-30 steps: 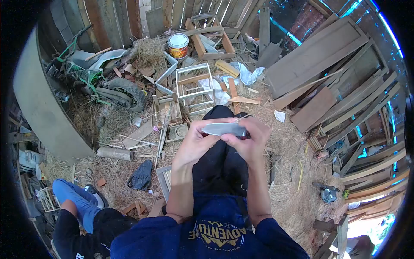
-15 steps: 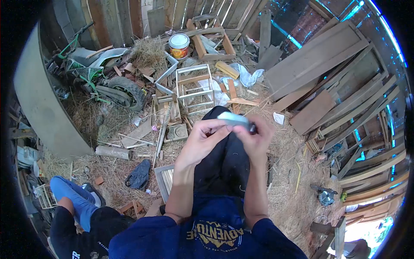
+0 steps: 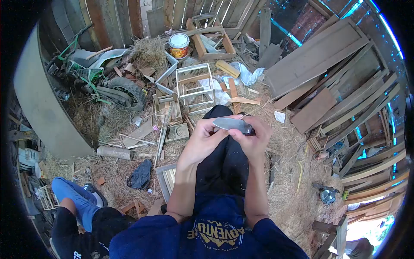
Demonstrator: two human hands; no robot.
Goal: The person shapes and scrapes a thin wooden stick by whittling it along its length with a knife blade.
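Observation:
A short knife (image 3: pixel 230 124) with a broad grey blade lies across the space between my hands, above my knees. My right hand (image 3: pixel 254 136) is wrapped round its dark handle, with the thumb against the blade's base. Close by, my left hand (image 3: pixel 202 140) has its fingers pressed together near the blade tip. A thin light stick (image 3: pixel 244 116) shows just behind the blade; most of it is hidden by the fingers and the knife.
Ahead lie a white wooden frame (image 3: pixel 195 86), a paint bucket (image 3: pixel 178 45) and a motorbike (image 3: pixel 103 82). Boards (image 3: pixel 317 60) lean at the right. Another person's legs (image 3: pixel 77 200) show at the lower left. A circular saw (image 3: pixel 327 195) sits on the straw at the right.
The knife has turned and shifted between my hands, its blade tilting and catching bright light half a second ago. Both hands remain close together over my knees.

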